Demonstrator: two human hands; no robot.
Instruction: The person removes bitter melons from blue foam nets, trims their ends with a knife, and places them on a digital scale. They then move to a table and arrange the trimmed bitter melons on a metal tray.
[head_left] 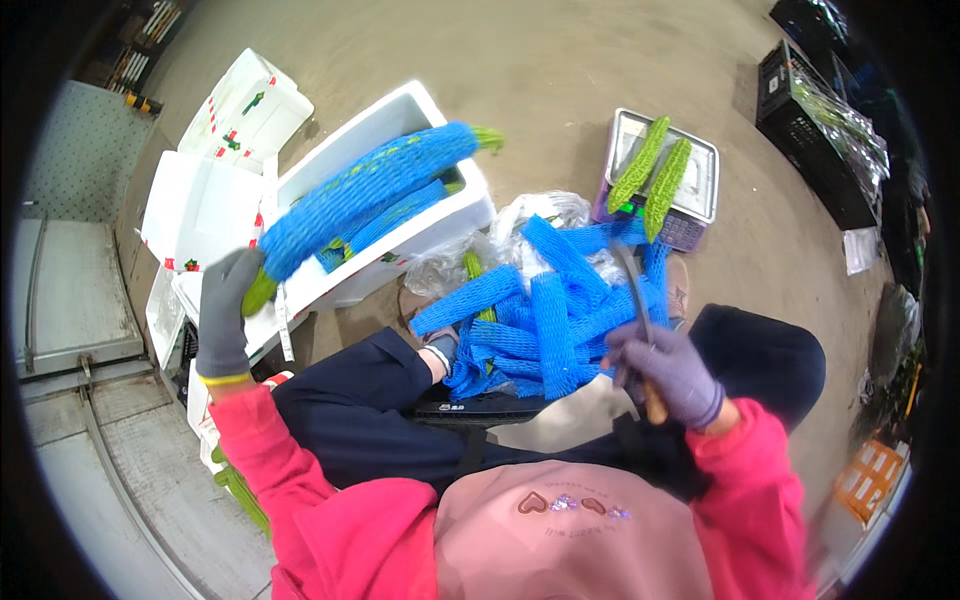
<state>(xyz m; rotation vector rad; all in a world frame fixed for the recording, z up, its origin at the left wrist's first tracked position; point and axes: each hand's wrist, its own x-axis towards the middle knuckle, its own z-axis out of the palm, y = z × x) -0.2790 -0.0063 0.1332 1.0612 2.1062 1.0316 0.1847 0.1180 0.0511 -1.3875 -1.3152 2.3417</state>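
Note:
A long green bitter melon in a blue foam net sleeve [370,195] slants above a white foam box [462,205]. My left hand [228,310], in a grey glove, closes on the melon's bare near end. More sleeved melons lie inside the box. In my right hand [670,375], gloved in purple-grey, is a curved knife [638,300] with a wooden handle, its blade pointing away from me. Between my legs a heap of blue net sleeves [555,330] lies with a little green showing among them. Two bare bitter melons [640,165] rest on a scale [707,165].
Other white foam boxes [205,205] stand at the left, above a grey panelled surface [110,430]. Clear plastic bags [540,208] are crumpled behind the heap. At the far right stands a black crate [785,130], with an orange crate [868,478] nearer me.

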